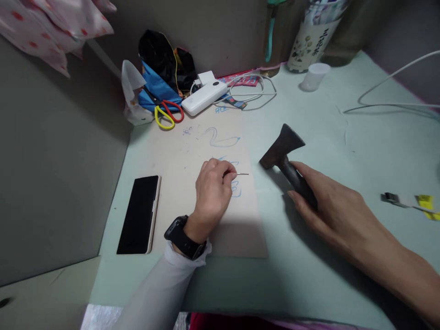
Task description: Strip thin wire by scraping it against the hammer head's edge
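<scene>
My left hand (213,190), with a black watch on its wrist, pinches a thin metal piece like a nail or pin (243,174) that points right. It is over a pale sheet of paper (240,233) with blue drawings. To the right, my right hand (330,208) is wrapped round the dark handle of a small hatchet-like hammer (282,145). Its metal head is raised a little above the table, right of the paper's edge, apart from the thin piece. The far end of the handle is hidden in my palm.
A black-screened phone (139,215) lies at the left. Behind are scissors (165,120), a white power bank (204,97) with a looped cable, a small translucent cup (314,77) and a bottle (273,41). A cable with yellow tape (426,206) is at the right.
</scene>
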Action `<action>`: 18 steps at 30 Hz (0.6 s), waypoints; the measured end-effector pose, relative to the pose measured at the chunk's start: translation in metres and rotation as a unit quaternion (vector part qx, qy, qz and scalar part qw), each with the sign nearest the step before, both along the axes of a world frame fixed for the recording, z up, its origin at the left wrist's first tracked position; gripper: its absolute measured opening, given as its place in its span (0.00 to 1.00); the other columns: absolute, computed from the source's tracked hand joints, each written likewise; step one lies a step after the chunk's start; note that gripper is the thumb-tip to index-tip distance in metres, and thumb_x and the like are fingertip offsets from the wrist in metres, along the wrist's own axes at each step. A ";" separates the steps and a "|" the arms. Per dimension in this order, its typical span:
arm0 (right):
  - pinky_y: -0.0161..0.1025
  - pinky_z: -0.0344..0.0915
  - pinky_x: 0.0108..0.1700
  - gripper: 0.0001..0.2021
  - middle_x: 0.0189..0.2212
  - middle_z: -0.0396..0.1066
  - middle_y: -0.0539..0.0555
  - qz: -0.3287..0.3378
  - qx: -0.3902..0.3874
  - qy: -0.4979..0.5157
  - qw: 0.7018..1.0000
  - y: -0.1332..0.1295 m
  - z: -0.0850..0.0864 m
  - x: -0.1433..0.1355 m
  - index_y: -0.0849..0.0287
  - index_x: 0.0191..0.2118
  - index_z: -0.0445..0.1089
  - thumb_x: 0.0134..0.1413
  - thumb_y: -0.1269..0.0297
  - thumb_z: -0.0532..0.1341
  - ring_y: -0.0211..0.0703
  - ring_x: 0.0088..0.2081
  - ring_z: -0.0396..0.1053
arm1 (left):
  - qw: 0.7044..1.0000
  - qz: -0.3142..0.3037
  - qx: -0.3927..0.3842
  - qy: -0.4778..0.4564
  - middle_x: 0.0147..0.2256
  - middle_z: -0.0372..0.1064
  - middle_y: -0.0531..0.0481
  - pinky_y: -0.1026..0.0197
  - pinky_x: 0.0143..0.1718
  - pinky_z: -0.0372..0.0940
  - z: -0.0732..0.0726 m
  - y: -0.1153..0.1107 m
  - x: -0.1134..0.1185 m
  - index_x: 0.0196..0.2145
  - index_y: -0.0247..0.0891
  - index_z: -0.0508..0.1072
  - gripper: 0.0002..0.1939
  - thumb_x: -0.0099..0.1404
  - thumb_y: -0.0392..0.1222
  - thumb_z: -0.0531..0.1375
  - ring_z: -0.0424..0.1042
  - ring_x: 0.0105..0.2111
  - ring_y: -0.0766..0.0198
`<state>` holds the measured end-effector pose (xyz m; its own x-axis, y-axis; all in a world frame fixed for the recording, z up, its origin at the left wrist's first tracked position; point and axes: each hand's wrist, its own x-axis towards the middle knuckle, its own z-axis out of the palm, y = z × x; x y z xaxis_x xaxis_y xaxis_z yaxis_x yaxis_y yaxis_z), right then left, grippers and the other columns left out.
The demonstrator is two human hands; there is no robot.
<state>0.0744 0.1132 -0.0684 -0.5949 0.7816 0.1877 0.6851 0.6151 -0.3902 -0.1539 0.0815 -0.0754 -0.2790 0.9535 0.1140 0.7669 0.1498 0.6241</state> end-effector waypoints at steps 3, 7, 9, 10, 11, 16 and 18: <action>0.45 0.71 0.35 0.26 0.42 0.75 0.65 0.007 -0.013 -0.010 1.000 0.003 0.002 0.000 0.67 0.64 0.58 0.66 0.57 0.51 0.54 0.37 0.75 | 1.000 -0.004 -0.001 -0.011 0.33 0.70 0.50 0.58 0.42 0.61 -0.001 0.001 -0.001 0.30 0.39 0.74 0.08 0.64 0.29 0.60 0.67 0.39 0.60; 0.45 0.72 0.34 0.27 0.40 0.77 0.65 0.004 -0.021 -0.010 1.000 0.005 0.005 -0.001 0.69 0.64 0.59 0.67 0.57 0.50 0.54 0.37 0.76 | 1.000 -0.003 -0.006 -0.020 0.32 0.70 0.50 0.58 0.41 0.61 0.000 0.001 -0.001 0.30 0.39 0.74 0.08 0.64 0.29 0.60 0.67 0.38 0.60; 0.47 0.73 0.36 0.26 0.43 0.78 0.66 0.004 -0.019 -0.002 1.000 0.005 0.005 -0.002 0.70 0.64 0.60 0.67 0.57 0.50 0.55 0.39 0.77 | 1.000 0.000 -0.007 -0.022 0.32 0.71 0.51 0.58 0.41 0.61 0.000 0.001 -0.001 0.29 0.39 0.74 0.08 0.64 0.29 0.60 0.67 0.38 0.60; 0.48 0.74 0.37 0.26 0.45 0.77 0.66 0.006 -0.020 0.005 1.000 0.004 0.005 -0.003 0.69 0.64 0.61 0.67 0.57 0.50 0.56 0.40 0.78 | 1.000 0.002 -0.008 -0.023 0.32 0.71 0.51 0.58 0.40 0.61 0.000 0.001 -0.001 0.29 0.39 0.74 0.08 0.64 0.29 0.60 0.67 0.37 0.61; 0.49 0.75 0.38 0.26 0.47 0.77 0.67 0.008 -0.023 0.012 1.000 0.003 0.005 -0.003 0.68 0.64 0.61 0.67 0.58 0.51 0.57 0.42 0.78 | 1.000 0.002 -0.009 -0.023 0.31 0.71 0.51 0.58 0.40 0.62 0.000 0.001 -0.001 0.29 0.39 0.74 0.08 0.64 0.29 0.60 0.67 0.37 0.61; 0.49 0.76 0.44 0.24 0.54 0.74 0.63 0.029 -0.026 0.035 0.999 -0.006 0.010 -0.006 0.62 0.65 0.61 0.67 0.59 0.52 0.56 0.49 0.76 | 1.000 0.001 -0.006 -0.020 0.30 0.71 0.51 0.58 0.40 0.62 0.000 0.002 -0.001 0.29 0.40 0.74 0.09 0.63 0.29 0.59 0.67 0.37 0.60; 0.48 0.76 0.45 0.24 0.54 0.74 0.63 0.045 -0.015 0.040 0.998 -0.008 0.014 -0.010 0.62 0.65 0.60 0.68 0.59 0.52 0.55 0.49 0.77 | 1.000 0.003 -0.009 -0.020 0.31 0.71 0.51 0.58 0.40 0.62 0.000 0.002 0.000 0.28 0.39 0.74 0.09 0.63 0.28 0.59 0.67 0.37 0.60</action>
